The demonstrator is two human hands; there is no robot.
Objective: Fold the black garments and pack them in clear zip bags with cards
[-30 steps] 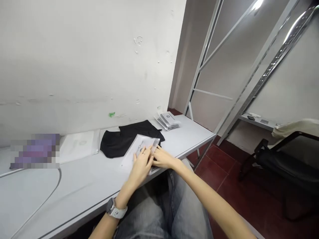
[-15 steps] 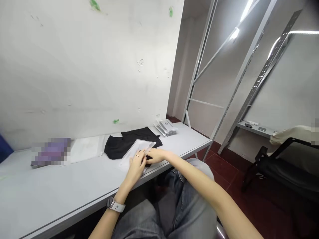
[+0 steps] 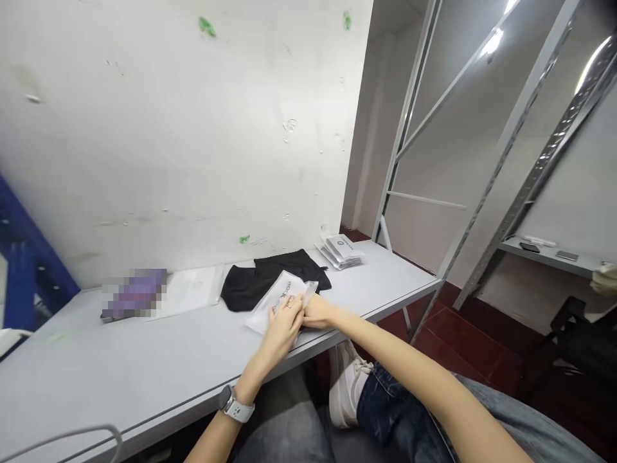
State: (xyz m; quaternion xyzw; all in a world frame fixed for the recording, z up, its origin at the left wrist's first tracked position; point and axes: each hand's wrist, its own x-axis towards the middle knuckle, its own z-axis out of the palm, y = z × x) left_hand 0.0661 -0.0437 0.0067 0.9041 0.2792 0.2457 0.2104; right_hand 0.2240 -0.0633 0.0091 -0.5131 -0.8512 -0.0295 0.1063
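Near the front edge of the table, a frosted plastic bag (image 3: 270, 307) with dark printed letters lies tilted toward me. My left hand (image 3: 284, 321), with a ring on one finger, grips the bag's near side, fingers over the print. My right hand (image 3: 318, 312) is at the bag's opening on the right; its fingers are hidden by the bag and my left hand, so what they hold does not show. Right behind the bag lies a folded black cloth garment (image 3: 274, 276), partly covered by it.
A stack of printed white packets (image 3: 342, 252) stands at the back right. Flat clear plastic bags (image 3: 190, 289) and a blurred purple item (image 3: 139, 292) lie to the left. A white cable (image 3: 72, 437) crosses the front left, and a metal frame (image 3: 405, 148) rises at right.
My view has turned, shifting the scene rightward. The right hand's fingers and a dark patch beside them showed before and are now hidden at the bag. The bag's print shows more clearly.
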